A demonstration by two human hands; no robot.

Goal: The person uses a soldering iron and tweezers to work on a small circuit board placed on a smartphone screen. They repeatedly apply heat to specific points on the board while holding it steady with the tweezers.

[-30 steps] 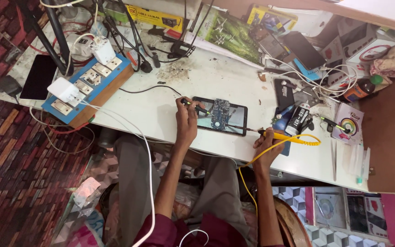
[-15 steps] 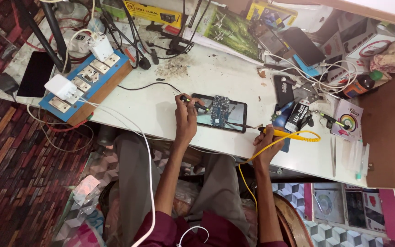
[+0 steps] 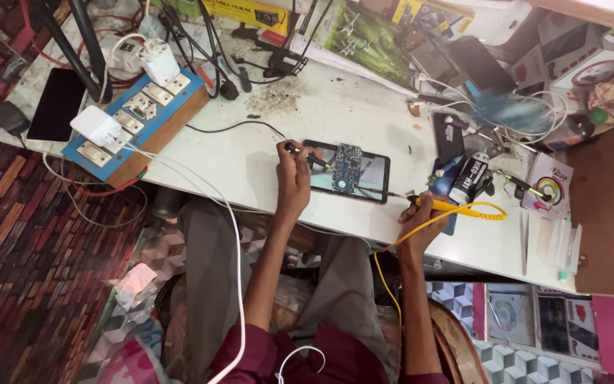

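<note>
- At table centre, left hand [image 3: 294,171] pinches a thin black-and-yellow tool [image 3: 308,156], likely tweezers but too small to be sure; tip rests on the opened phone [image 3: 348,171].
- Opened phone lies flat on the white table [image 3: 250,163], blue circuit board [image 3: 347,167] exposed in its middle.
- Right hand [image 3: 421,220] closed around the yellow soldering iron [image 3: 438,206], tip pointing at the phone's right edge; yellow cable [image 3: 463,211] loops from the handle and drops off the table edge.
- Versus half a second ago: both hands in the same grips and spots, phone unmoved; only the camera has shifted slightly.
- Just right of the iron: dark bottle [image 3: 465,181].
- Far left: blue switchboard [image 3: 133,121] with white adapters, dark phone [image 3: 55,105] beside it.
</note>
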